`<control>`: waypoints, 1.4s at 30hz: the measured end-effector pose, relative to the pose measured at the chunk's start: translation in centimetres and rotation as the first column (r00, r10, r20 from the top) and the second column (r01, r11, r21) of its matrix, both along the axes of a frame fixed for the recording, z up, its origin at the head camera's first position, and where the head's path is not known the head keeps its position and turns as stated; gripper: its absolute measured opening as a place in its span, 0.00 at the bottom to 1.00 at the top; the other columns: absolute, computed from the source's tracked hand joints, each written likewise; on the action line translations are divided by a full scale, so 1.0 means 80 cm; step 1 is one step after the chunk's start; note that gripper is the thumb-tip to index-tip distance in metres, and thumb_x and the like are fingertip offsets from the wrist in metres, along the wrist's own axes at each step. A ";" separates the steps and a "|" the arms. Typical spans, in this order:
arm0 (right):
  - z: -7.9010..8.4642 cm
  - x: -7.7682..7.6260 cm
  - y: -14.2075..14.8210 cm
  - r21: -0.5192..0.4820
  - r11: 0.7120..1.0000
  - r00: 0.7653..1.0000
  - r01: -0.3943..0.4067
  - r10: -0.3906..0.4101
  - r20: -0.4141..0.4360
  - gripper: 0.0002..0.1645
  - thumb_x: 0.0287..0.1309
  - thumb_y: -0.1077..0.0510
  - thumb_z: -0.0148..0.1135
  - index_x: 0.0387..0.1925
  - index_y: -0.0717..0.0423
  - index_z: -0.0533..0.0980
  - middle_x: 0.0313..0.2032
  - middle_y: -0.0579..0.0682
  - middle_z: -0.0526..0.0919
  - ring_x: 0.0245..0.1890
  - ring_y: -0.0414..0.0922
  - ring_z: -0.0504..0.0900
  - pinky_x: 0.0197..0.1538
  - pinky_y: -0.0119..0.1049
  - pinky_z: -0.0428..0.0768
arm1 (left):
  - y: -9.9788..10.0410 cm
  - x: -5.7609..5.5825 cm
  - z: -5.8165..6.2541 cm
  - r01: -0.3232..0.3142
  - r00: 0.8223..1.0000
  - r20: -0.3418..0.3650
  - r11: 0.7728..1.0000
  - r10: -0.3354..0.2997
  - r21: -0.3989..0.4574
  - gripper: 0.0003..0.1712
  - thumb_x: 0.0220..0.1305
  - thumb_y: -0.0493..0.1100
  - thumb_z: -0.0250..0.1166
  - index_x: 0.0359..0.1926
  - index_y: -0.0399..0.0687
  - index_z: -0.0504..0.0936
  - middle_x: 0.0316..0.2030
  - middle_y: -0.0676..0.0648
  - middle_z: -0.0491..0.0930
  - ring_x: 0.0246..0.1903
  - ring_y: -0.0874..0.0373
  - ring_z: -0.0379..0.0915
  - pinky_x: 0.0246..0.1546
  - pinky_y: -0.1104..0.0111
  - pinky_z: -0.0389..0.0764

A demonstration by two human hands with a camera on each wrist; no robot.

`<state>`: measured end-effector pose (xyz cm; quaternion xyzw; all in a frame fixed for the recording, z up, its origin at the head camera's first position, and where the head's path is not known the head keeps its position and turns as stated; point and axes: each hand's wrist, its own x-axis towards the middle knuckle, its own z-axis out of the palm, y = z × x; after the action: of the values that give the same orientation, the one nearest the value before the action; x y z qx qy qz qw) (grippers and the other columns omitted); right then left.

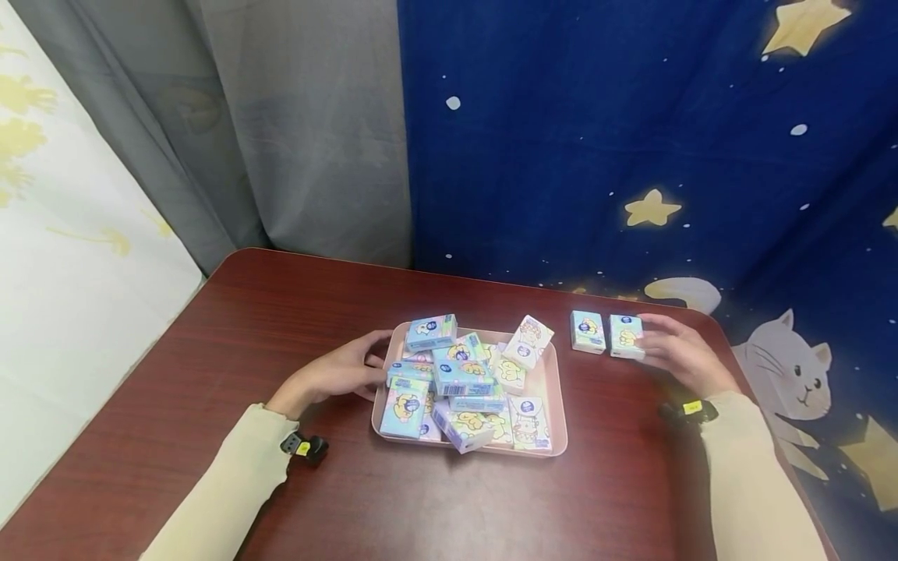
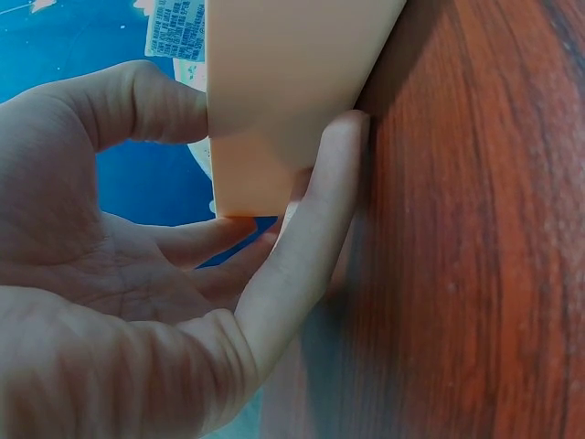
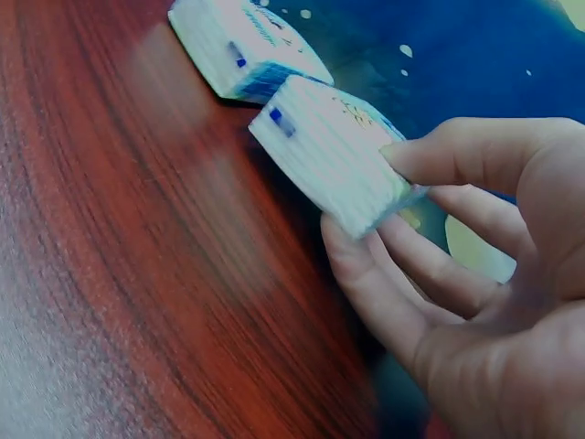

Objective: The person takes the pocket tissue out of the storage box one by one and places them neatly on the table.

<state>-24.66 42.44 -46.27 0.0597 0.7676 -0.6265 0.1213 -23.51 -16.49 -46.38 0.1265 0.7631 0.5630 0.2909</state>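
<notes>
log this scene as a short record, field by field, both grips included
surface: dark red-brown wood-grain table
container: pink rectangular shallow tray, on the table
contents: jumbled small rectangular printed packs, blue, white and purple
left grip: touching the tray's left end
right grip: pinching a light-blue rectangular printed pack
beside that pack: second light-blue rectangular printed pack, right of the tray
backdrop: grey fabric curtain, blue star-patterned fabric curtain

Both forearms [image 1: 224, 483] extended, left hand [image 1: 341, 372], fingers [image 2: 313, 229] curved; right hand [image 1: 679, 352], fingers [image 3: 373, 283] pinching
</notes>
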 end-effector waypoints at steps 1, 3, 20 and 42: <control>0.001 -0.001 -0.002 0.003 1.000 1.000 0.010 -0.010 -0.003 0.44 0.76 0.62 0.69 0.83 0.62 0.58 0.54 0.47 0.80 0.48 0.42 0.86 0.54 0.33 0.89 | 0.000 0.000 0.000 -0.005 1.000 0.002 1.000 0.005 -0.003 0.50 0.75 0.34 0.67 0.87 0.36 0.48 0.55 0.32 0.82 0.49 0.45 0.86 0.47 0.51 0.92; 0.002 -0.002 -0.006 0.052 0.999 1.000 0.014 -0.014 -0.017 0.44 0.76 0.61 0.69 0.83 0.64 0.58 0.55 0.50 0.80 0.46 0.41 0.87 0.53 0.33 0.89 | 0.000 -0.001 0.000 -0.002 1.000 -0.004 1.000 0.002 -0.006 0.50 0.75 0.34 0.67 0.87 0.35 0.47 0.55 0.31 0.82 0.49 0.45 0.86 0.47 0.51 0.92; 0.017 -0.019 -0.047 0.476 0.877 0.998 0.060 -0.069 0.002 0.43 0.69 0.61 0.65 0.79 0.71 0.62 0.66 0.76 0.73 0.51 0.60 0.83 0.45 0.36 0.91 | 0.001 0.001 -0.001 -0.021 1.000 -0.003 1.000 0.021 -0.019 0.49 0.74 0.34 0.67 0.86 0.37 0.50 0.54 0.33 0.82 0.49 0.45 0.86 0.47 0.51 0.93; 0.023 -0.024 -0.055 0.486 0.874 0.996 0.011 -0.052 0.072 0.43 0.71 0.58 0.63 0.81 0.68 0.61 0.70 0.75 0.71 0.58 0.64 0.80 0.57 0.49 0.89 | 0.002 0.000 0.000 -0.006 1.000 -0.013 1.000 0.006 -0.015 0.51 0.74 0.33 0.66 0.87 0.35 0.46 0.54 0.32 0.82 0.48 0.46 0.86 0.46 0.50 0.92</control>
<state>-26.62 38.03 -44.45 0.1266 0.8932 -0.4132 0.1240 -23.48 -16.34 -46.40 0.1256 0.7697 0.5571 0.2854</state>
